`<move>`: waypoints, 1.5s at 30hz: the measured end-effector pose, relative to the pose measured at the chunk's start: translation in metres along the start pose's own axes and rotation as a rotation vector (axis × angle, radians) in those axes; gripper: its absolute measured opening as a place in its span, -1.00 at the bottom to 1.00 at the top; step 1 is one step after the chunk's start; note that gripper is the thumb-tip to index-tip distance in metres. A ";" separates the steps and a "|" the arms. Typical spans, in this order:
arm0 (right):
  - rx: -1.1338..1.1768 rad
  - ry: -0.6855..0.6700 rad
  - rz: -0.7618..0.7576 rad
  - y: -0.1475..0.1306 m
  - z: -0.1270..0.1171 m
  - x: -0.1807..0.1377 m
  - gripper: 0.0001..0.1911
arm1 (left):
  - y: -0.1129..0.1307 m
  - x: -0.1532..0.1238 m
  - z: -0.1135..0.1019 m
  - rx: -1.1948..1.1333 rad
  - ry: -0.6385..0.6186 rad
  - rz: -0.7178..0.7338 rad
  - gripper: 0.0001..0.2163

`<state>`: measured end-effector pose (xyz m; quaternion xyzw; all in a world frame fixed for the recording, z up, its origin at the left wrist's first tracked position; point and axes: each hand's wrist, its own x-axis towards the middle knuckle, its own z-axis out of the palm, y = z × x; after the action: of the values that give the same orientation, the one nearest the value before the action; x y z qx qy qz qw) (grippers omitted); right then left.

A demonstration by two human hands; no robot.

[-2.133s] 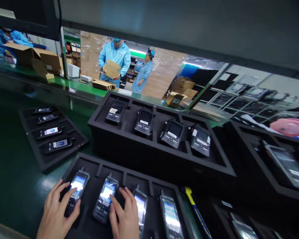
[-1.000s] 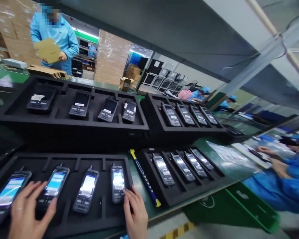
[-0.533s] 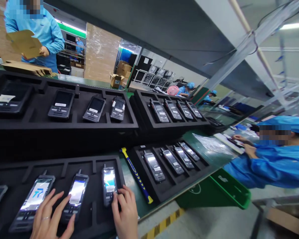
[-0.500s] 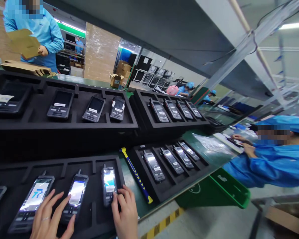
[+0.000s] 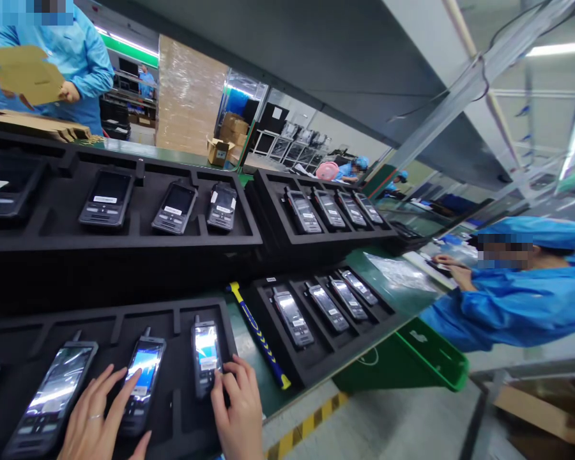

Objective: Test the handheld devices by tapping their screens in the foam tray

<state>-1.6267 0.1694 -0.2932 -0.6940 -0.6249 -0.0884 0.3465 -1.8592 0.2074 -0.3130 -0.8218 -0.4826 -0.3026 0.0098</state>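
Note:
A black foam tray (image 5: 105, 319) in front of me holds several handsets with lit screens. My left hand (image 5: 98, 421) lies spread over the second handset from the right (image 5: 142, 382), one fingertip on its screen. My right hand (image 5: 239, 412) rests at the tray's right edge, its fingers curled against the side and lower keys of the rightmost handset (image 5: 205, 354). Another lit handset (image 5: 52, 399) lies left of my left hand.
Three more foam trays of handsets stand behind (image 5: 124, 239), at the back right (image 5: 287, 236) and at the right (image 5: 316, 370). A blue-and-yellow tool (image 5: 259, 337) lies between trays. A co-worker in blue sits at right (image 5: 517, 300); another holds cardboard at top left (image 5: 76, 57). A green bin (image 5: 431, 364) hangs at the bench edge.
The view has swung further right and down a little. My left hand has moved from one handset to the one beside it; my right hand stays on the rightmost handset.

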 end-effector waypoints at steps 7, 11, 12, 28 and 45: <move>-0.006 -0.087 0.013 0.004 -0.004 0.015 -0.80 | 0.000 0.001 -0.002 -0.032 -0.015 -0.022 -0.31; -0.027 -0.199 0.033 0.000 0.000 0.036 -0.65 | 0.001 0.002 -0.003 -0.060 -0.019 -0.042 -0.31; -0.037 -0.217 0.023 -0.001 0.002 0.040 -0.66 | 0.001 0.003 -0.003 -0.066 -0.020 -0.051 -0.32; -0.006 -0.089 -0.010 0.011 -0.001 0.018 -0.69 | -0.001 -0.007 0.001 -0.145 -0.113 -0.161 -0.41; -0.026 0.018 -0.146 -0.010 -0.006 0.015 -0.65 | -0.029 -0.023 0.018 -0.194 -0.244 -0.162 -0.38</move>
<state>-1.6308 0.1776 -0.2770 -0.6503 -0.6695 -0.1278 0.3354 -1.8810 0.2106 -0.3474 -0.8081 -0.5133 -0.2454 -0.1526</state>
